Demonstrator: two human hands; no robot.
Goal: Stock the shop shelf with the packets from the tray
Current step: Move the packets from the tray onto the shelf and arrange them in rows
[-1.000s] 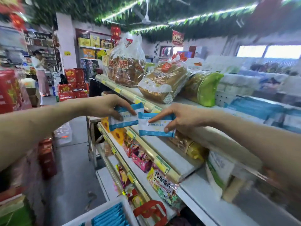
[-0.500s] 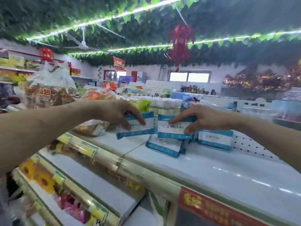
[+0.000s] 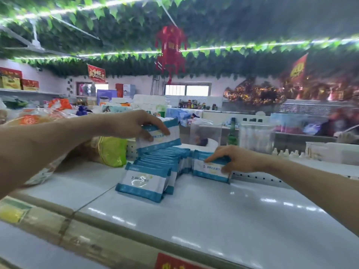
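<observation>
White shelf top (image 3: 213, 220), packets (image 3: 143, 181) — leafy ceiling (image 3: 126, 26) overhead

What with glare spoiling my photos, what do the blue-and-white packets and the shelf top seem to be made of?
The blue-and-white packets look like glossy plastic film: the front one shows a bright glare patch. The shelf top looks smooth, glossy white, perhaps painted metal or laminate; light streaks reflect on it.
</observation>
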